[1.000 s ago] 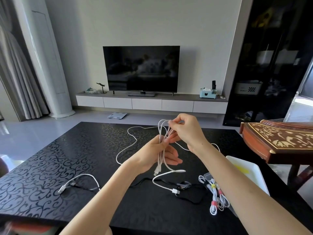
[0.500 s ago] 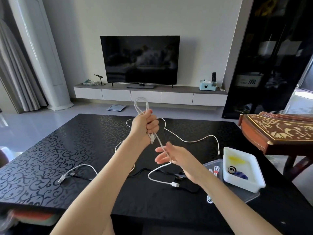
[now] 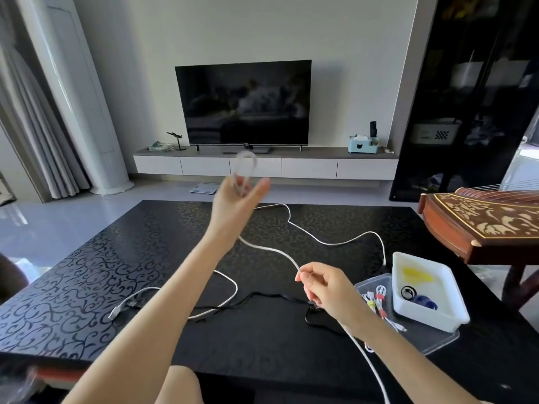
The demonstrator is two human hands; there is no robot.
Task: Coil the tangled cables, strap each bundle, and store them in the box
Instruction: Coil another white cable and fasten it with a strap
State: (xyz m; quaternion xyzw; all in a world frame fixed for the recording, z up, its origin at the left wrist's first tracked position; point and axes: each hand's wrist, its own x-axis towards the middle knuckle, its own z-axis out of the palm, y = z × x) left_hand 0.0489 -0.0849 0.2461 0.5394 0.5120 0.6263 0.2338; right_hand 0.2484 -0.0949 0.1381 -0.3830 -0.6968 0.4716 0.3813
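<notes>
**Head camera: slack drawn out for the next loop**

Head view, over a glossy black table (image 3: 87, 258) printed with scrollwork. Half a second earlier the left hand held the coil just in front of the body and the right hand lay open under the lead. Now the left hand (image 3: 236, 199) has swung up and away, smeared by motion. Thin loops of the smooth white cable (image 3: 271, 250) stand up out of its grip, though the blur hides how each finger lies. The right hand (image 3: 326, 290) has dropped toward the table's near right corner. There it pinches the cable between thumb and forefinger, the other fingers loosely curled.

The limp lead hangs in a soft curve between the hands, then trails from the right hand down past the near edge. That suggests a fresh length is being measured off for another turn, so this coil is only partly wound and not yet strapped.

A rigid white plastic box (image 3: 428, 319) sits at the right edge on a clear plastic tray (image 3: 437, 342), which holds strapped white bundles (image 3: 376, 301). A flat black cable (image 3: 262, 295) and a second white cable (image 3: 116, 311) lie loose near the front. Another white run snakes across the far right; whether it belongs to the held lead cannot be told.
</notes>
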